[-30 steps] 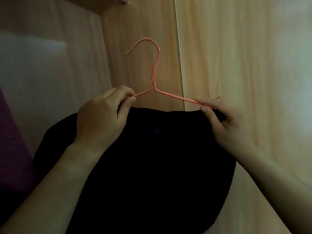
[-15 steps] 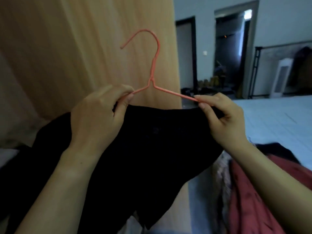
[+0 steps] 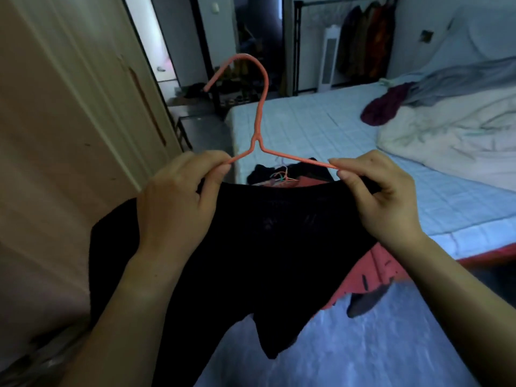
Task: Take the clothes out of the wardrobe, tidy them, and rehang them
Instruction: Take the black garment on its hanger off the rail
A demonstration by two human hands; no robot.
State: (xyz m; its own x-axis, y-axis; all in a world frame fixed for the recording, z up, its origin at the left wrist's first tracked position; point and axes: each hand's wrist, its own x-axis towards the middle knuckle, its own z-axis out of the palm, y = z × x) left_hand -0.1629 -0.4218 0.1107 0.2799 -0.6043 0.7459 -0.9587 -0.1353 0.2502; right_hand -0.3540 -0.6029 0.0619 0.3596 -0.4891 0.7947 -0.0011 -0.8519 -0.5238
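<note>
Hanger (image 3: 259,113) spans crosswise between the hands, hook up: left hand (image 3: 178,202) and right hand (image 3: 382,196) each pinch one end, with the black garment (image 3: 279,247) draped below; bed (image 3: 321,129) lies beyond, rightward.

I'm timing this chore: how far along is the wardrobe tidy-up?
Done: one black garment is out, facing the bed. In hand: the left hand and right hand pinch the pink hanger by its arms, along with the garment's top edge. Left: rehanging it, plus the red garment and spare hangers on the bed.
</note>
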